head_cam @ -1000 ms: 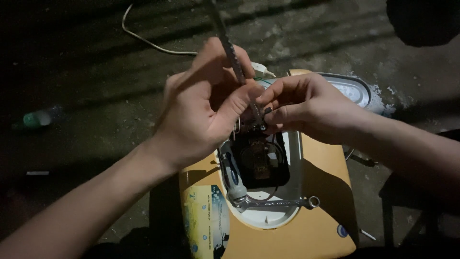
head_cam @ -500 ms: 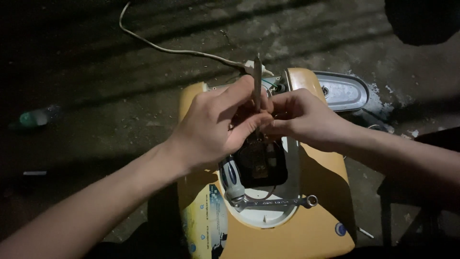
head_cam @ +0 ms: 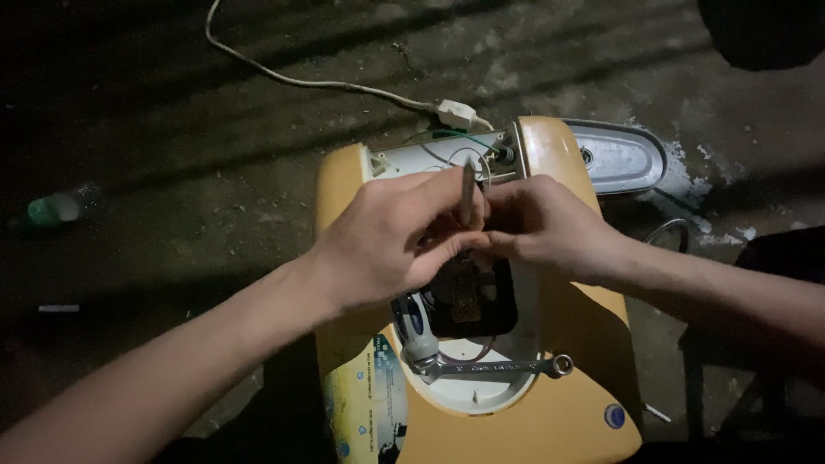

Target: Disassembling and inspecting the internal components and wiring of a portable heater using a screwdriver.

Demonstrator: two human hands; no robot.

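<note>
Both forearms are bare from the lower frame edges to the wrists, with no sleeve, watch, bracelet or glove showing. The left hand (head_cam: 387,245) and right hand (head_cam: 546,228) are also bare; the fingers (head_cam: 447,249) carry no rings, and the nails that show are short and unpainted.

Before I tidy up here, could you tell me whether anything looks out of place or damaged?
Yes. The yellow appliance lies opened on the concrete floor, its grey cover set aside. Loose wires show at its top end, and a combination wrench rests across the opening. Both hands pinch a thin metal part.
</note>
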